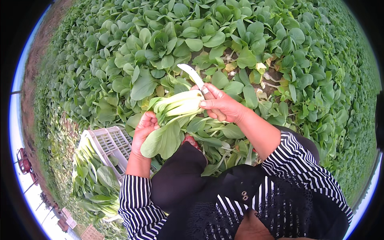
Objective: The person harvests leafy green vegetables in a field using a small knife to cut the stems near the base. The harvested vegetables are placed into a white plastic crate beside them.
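Note:
My right hand [223, 103] is closed around the wooden handle of a knife with a curved blade [192, 74], which points up and to the left. Its thumb rests at the cut base of a head of bok choy [183, 103]. The pale stalks lie sideways, base to the right. My left hand [145, 129] is at the leafy end, fingers curled by the leaves; a large leaf hangs beside it. Whether those fingers grip the leaves is partly hidden. Loose leaves [231, 132] lie on the ground beneath the hands.
A white plastic crate [109, 142] filled with bok choy [99, 180] stands at the lower left. Dense growing bok choy [144, 45] spreads ahead and to both sides. Cut stubs and yellowed leaves [262, 76] lie on bare soil ahead to the right. My knees are bent close below the hands.

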Demonstrator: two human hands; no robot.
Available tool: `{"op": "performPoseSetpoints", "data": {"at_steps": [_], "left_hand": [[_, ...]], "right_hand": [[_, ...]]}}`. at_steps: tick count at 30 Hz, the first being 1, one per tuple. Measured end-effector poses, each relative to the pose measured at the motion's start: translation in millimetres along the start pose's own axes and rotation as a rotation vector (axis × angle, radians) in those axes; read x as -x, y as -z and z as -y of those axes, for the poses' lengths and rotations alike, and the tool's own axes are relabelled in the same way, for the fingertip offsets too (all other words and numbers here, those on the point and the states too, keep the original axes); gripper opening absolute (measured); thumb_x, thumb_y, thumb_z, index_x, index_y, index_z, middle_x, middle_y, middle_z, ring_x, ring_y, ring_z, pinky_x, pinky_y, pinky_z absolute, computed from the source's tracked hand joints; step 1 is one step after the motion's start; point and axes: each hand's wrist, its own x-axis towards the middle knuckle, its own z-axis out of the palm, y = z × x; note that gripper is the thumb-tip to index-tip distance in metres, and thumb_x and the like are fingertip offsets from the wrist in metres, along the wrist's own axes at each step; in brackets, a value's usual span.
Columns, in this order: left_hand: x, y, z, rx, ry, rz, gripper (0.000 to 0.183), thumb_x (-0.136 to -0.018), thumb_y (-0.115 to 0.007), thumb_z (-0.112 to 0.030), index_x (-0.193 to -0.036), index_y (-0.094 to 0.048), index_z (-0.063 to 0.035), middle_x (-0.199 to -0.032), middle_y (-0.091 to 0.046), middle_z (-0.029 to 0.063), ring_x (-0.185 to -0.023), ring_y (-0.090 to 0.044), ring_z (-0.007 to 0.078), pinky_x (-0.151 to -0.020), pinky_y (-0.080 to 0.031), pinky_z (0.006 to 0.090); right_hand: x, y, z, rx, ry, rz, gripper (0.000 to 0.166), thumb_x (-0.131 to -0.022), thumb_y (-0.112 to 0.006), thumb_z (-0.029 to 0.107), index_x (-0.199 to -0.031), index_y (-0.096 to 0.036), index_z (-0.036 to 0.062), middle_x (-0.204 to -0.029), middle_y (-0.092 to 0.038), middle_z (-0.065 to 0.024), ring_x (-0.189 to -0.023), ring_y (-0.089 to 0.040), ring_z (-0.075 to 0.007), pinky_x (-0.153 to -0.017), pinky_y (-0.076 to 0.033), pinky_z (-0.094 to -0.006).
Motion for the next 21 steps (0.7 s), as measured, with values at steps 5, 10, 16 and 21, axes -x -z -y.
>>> {"op": "performPoseSetpoints", "data": {"at_steps": [5,10,16,21], "left_hand": [[40,-13,-36,-0.899,-0.056,-0.280,0.026,-0.084,-0.057,-0.002,-0.110,-0.059,-0.0021,-0.104,-0.060,0.0049,-0.095,-0.056,0.0148,-0.087,-0.045,0.0284],[74,-59,-52,-1.550,-0.705,-0.050,0.053,-0.074,-0.069,-0.012,-0.124,-0.054,-0.0043,-0.124,-0.056,0.0148,-0.115,-0.053,0.0309,-0.100,-0.040,0.0398],[76,-66,-27,-1.353,-0.330,0.210,0.070,-0.070,-0.076,-0.016,-0.133,-0.048,-0.0057,-0.121,-0.059,0.0157,-0.110,-0.058,0.0288,-0.096,-0.045,0.0368],[75,-53,-17,-1.150,-0.313,0.270,0.069,-0.068,-0.079,-0.011,-0.130,-0.051,-0.0059,-0.117,-0.062,0.0118,-0.105,-0.061,0.0231,-0.093,-0.047,0.0338]], "right_hand": [[16,-43,8,0.374,0.062,-0.081,0.054,-0.080,-0.073,0.016,-0.126,-0.045,0.0056,-0.111,-0.056,-0.0014,-0.072,-0.054,-0.0021,-0.046,-0.039,-0.0164],[32,-75,-7,0.606,0.202,-0.073,0.052,-0.078,-0.077,0.015,-0.123,-0.051,0.0067,-0.113,-0.056,-0.0025,-0.108,-0.053,-0.0117,-0.096,-0.042,-0.0292],[51,-102,-9,0.833,0.255,0.018,0.050,-0.077,-0.077,0.017,-0.119,-0.054,0.0062,-0.115,-0.057,-0.0034,-0.108,-0.054,-0.0143,-0.096,-0.043,-0.0302],[61,-104,-17,0.833,0.214,-0.030,0.053,-0.076,-0.078,0.021,-0.121,-0.052,0.0063,-0.113,-0.057,-0.0053,-0.108,-0.054,-0.0165,-0.096,-0.042,-0.0328]]}}
